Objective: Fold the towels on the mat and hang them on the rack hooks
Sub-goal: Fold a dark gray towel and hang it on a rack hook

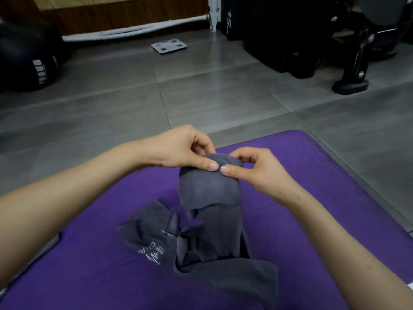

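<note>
Where the hands are meeting: the top edge of a dark grey towel (210, 189) is being pinched and held up above a purple mat (301, 175), near the middle of the view.
Left hand (178, 151): the towel's upper edge is being gripped between the thumb and the curled fingers, and the thumb is being pressed flat against the near side of the cloth.
Right hand (252, 168): the same edge is being pinched just beside the left thumb, so that the two thumb tips are almost touching; the other fingers are being curled behind the fold.
Towel: it is being bunched into a rounded fold at the top, while its lower part is being let hang down to the mat.
Grey heap (145, 242): crumpled cloth with white lettering is being carried by the mat below the raised part; whether it is the same towel or another cannot be told.
Mat: it is being shown spread over a grey tiled floor (201, 90), with one rounded far corner in view.
Floor: a white bathroom scale (168, 46) is being shown lying flat, well apart from the mat.
Background: a black punching bag (24, 61) is being shown at far left and dark gym equipment (290, 41) at far right.
</note>
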